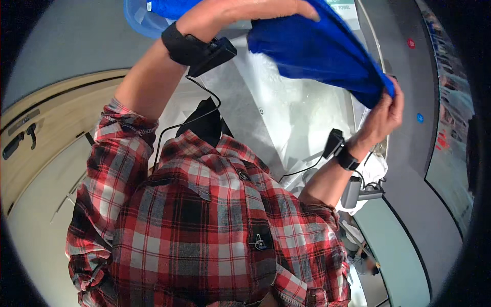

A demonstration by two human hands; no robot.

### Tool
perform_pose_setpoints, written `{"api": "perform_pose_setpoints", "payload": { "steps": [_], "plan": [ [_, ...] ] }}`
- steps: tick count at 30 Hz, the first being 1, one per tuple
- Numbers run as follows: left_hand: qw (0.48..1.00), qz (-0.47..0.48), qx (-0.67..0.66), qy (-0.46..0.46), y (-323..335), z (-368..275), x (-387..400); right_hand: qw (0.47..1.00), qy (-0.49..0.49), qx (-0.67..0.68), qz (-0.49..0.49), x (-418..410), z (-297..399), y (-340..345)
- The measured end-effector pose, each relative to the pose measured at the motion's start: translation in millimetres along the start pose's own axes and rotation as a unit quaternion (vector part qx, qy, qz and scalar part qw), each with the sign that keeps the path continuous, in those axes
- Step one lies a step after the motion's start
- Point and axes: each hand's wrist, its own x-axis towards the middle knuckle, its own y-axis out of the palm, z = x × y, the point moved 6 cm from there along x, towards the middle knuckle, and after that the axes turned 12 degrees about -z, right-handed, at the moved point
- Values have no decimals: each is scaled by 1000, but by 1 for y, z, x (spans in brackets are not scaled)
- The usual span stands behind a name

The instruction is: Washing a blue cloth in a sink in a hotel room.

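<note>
A blue cloth (pixel 307 50), likely a towel, is stretched between my two hands above a pale, glossy surface (pixel 307 99). My left hand (pixel 268 9) holds its upper edge at the top of the view, where part of the hand is cut off. At the right, my right hand (pixel 389 107) pinches a corner between thumb and fingers. The cloth slants down from left hand to right hand and its lower edge hangs loose. Each wrist wears a black strap with a small device, the left one (pixel 213 55) and the right one (pixel 333 144), both trailing cables.
A translucent blue tub (pixel 140 23) with more blue cloth (pixel 172 7) stands at the top left. A printed sheet (pixel 347 13) lies at the top right. A grey corded appliance (pixel 351 193) rests by white fabric (pixel 376 169). Left is a wooden door (pixel 57 115) with a black handle.
</note>
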Motion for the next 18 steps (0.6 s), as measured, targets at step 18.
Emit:
{"api": "perform_pose_setpoints", "payload": {
  "steps": [18],
  "plan": [
    [869,318,358,125,95,154,-135,869,274,-179,371,-144,-209,-47]
  ]
}}
